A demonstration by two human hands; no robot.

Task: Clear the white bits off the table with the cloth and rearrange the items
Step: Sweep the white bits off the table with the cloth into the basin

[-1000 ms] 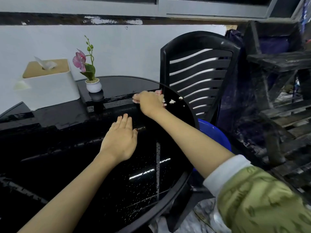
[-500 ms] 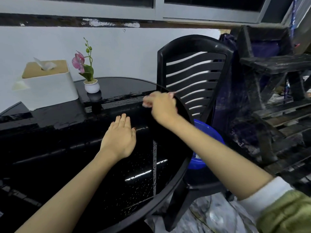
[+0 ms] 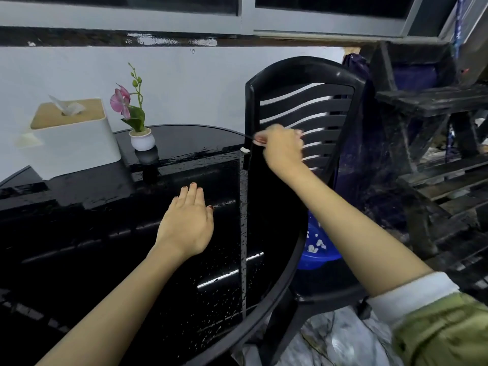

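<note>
My left hand (image 3: pixel 188 225) lies flat and open on the wet black table (image 3: pixel 105 233) at centre frame; my right hand (image 3: pixel 281 146) is curled shut near the table's far right edge, right of centre, though I cannot tell whether it grips the cloth; one white bit (image 3: pixel 245 150) sits just left of it; more bits lie in the blue basin (image 3: pixel 318 247) below the rim; tissue box (image 3: pixel 71 136) and flower pot (image 3: pixel 142 138) stand upper left.

wall (image 3: pixel 184 83): pale, plain | window frame (image 3: pixel 248 11): grey (dark panes) | chair (image 3: pixel 303 107): black slatted plastic | shelving (image 3: pixel 435 101): dark wood
</note>
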